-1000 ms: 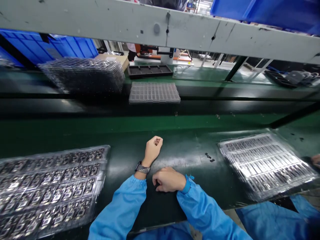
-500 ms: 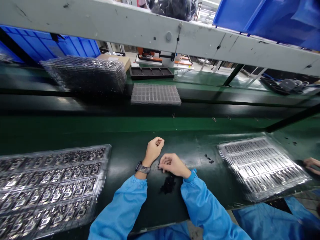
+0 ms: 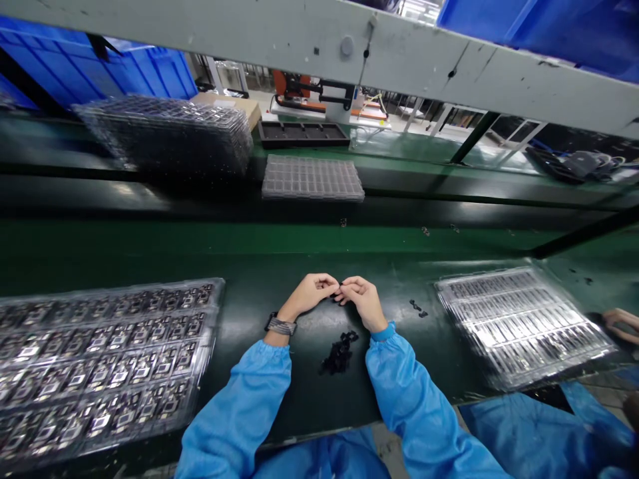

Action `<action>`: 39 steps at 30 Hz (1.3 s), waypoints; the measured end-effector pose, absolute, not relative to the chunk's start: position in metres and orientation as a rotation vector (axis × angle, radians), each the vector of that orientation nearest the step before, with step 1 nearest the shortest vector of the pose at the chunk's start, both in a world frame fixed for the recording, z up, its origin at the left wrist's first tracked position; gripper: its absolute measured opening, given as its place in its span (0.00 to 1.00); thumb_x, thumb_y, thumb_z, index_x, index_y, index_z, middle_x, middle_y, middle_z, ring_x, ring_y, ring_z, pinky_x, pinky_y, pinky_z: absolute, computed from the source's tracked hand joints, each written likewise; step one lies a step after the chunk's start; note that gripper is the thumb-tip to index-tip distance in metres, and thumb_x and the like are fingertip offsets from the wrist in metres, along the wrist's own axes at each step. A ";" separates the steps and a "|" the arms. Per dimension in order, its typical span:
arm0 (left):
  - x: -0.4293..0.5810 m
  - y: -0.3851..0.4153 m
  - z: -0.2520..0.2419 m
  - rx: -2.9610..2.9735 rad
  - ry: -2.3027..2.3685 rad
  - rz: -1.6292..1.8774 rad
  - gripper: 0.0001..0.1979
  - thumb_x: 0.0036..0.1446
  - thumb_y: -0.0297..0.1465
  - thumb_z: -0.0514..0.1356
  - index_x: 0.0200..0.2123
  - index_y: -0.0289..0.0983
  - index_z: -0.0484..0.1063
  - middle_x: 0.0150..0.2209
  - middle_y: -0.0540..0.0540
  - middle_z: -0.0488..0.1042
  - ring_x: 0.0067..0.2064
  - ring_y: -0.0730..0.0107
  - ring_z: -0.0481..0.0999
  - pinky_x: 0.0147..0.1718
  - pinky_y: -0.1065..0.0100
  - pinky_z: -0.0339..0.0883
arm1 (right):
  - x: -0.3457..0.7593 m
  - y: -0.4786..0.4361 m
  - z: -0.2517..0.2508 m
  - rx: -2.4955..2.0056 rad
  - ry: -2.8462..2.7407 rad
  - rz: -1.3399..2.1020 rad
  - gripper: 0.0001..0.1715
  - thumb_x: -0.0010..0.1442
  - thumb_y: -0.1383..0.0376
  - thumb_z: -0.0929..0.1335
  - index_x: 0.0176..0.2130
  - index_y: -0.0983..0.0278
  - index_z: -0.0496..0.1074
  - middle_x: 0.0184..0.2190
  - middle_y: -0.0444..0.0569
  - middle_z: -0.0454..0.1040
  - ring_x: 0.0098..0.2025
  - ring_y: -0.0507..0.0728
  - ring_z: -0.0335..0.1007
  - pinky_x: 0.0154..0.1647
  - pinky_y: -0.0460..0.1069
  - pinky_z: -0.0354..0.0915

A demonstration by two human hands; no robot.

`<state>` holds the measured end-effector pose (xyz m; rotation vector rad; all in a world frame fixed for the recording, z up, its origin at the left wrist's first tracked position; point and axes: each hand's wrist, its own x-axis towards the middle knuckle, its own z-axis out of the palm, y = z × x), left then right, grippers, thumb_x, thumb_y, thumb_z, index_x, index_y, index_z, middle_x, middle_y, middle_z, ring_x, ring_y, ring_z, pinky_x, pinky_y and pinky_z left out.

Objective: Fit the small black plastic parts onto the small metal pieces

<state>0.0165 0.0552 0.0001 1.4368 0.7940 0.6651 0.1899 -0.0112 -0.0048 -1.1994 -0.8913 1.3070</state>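
Observation:
My left hand [image 3: 315, 291] and my right hand [image 3: 360, 299] meet fingertip to fingertip above the green work surface. A small black part [image 3: 340, 286] shows between them, pinched by the fingers of both hands; its shape is mostly hidden. Just below the hands lies a loose pile of small black parts [image 3: 338, 354]. A clear tray [image 3: 219, 293] with rows of small electronic modules is on the left. On the right is another clear tray [image 3: 529, 326] holding rows of shiny parts.
A few black pieces [image 3: 418, 308] lie right of my hands. Behind are a stack of clear trays [image 3: 170, 136], an empty-looking clear tray [image 3: 313, 178] and a black tray [image 3: 304, 134]. Another person's hand [image 3: 622, 324] is at the right edge. A grey beam [image 3: 279, 43] crosses above.
My right hand has moved up from beside the black pile to meet my left hand. My left hand has turned toward it. A black part now shows between the fingertips.

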 end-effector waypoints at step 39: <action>0.018 0.058 -0.013 1.398 0.789 0.663 0.11 0.55 0.36 0.67 0.34 0.33 0.79 0.30 0.45 0.81 0.32 0.68 0.79 0.37 0.67 0.71 | 0.189 -0.011 -0.015 -1.171 -1.090 1.275 0.18 0.59 0.54 0.75 0.40 0.60 0.69 0.28 0.46 0.81 0.27 0.55 0.78 0.29 0.48 0.70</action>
